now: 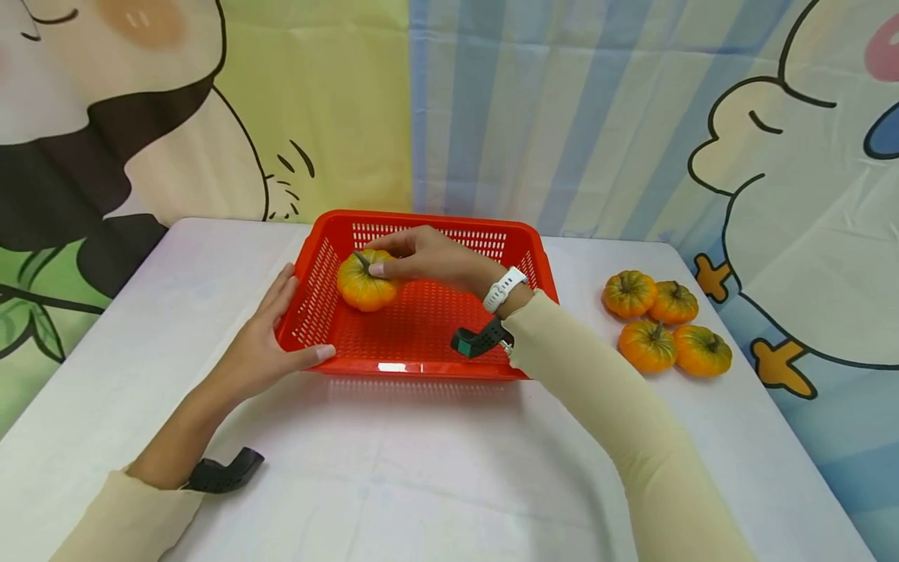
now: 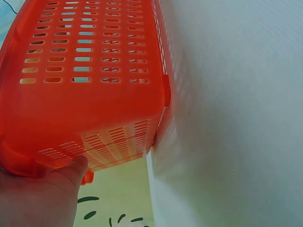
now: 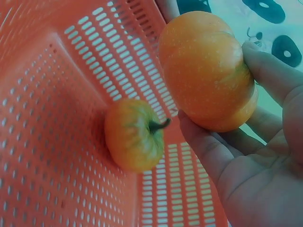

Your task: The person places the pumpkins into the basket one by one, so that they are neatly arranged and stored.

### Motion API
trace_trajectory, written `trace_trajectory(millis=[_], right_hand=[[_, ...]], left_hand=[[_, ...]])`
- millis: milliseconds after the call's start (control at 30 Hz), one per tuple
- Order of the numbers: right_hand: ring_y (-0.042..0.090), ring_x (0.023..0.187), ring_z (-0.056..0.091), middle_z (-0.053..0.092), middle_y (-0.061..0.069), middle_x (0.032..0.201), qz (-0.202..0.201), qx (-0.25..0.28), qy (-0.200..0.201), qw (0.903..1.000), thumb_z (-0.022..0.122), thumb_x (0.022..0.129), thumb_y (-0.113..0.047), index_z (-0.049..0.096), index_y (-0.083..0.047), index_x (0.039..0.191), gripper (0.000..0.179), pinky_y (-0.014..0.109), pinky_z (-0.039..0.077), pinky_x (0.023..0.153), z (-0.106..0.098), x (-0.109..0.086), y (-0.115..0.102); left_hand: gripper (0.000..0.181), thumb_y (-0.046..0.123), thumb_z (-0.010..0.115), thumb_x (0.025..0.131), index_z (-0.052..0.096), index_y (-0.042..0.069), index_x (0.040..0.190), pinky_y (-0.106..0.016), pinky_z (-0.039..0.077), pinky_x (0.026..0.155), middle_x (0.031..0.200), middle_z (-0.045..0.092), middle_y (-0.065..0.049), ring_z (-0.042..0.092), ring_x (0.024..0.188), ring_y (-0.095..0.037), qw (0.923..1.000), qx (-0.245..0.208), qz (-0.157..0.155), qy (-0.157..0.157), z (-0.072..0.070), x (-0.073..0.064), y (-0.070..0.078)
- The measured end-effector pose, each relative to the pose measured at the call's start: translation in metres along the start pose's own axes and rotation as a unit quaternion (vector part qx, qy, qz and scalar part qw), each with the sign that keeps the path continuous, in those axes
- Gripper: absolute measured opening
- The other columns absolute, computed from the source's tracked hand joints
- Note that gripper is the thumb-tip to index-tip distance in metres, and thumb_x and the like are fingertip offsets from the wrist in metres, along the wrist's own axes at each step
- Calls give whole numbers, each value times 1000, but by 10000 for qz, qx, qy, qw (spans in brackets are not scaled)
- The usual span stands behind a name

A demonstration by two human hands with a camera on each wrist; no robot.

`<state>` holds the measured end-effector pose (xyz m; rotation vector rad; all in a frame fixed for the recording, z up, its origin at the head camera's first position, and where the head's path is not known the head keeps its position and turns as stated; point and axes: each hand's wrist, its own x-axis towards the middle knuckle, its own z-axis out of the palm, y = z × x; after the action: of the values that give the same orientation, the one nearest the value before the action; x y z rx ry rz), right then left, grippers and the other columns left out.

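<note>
My right hand (image 1: 428, 256) grips a small orange pumpkin (image 1: 365, 290) by its sides, over the left part of a red plastic basket (image 1: 421, 368). The thumb is on one side of it and the fingers on the other, as the right wrist view shows. A second pumpkin (image 3: 134, 135) with a dark curved stem lies inside the basket, below the held one; in the head view it is hidden. My left hand (image 1: 256, 351) rests against the basket's near left corner, thumb at the front rim and fairly straight fingers along the left side.
Several more pumpkins (image 1: 649, 346) sit close together on the white table (image 1: 421, 468), right of the basket. A printed curtain (image 1: 492, 117) hangs behind the table's back edge. Dark wrist devices (image 1: 225, 471) stick out from both wrists.
</note>
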<state>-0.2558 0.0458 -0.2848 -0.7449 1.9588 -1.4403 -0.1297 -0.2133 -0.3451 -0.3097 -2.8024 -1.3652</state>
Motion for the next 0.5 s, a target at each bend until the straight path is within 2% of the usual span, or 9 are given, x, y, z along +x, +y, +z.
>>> trace_trajectory(millis=[233, 500], right_hand=[[21, 106, 62, 63, 7, 122, 148, 308, -171, 9993, 69, 92, -15, 58, -5, 135, 45, 31, 53, 89, 12, 11, -4], [22, 102, 62, 63, 6, 122, 283, 161, -359, 9988, 69, 92, -16, 56, -6, 137, 48, 33, 55, 85, 22, 19, -8]], left_hand=[[109, 37, 80, 78, 9, 14, 157, -66, 32, 102, 162, -1, 11, 11, 146, -30, 10000, -52, 9, -7, 1, 0, 0], [109, 41, 79, 78, 9, 16, 157, -64, 37, 99, 162, 0, 9, 14, 145, -33, 10000, -15, 44, -5, 1, 1, -1]])
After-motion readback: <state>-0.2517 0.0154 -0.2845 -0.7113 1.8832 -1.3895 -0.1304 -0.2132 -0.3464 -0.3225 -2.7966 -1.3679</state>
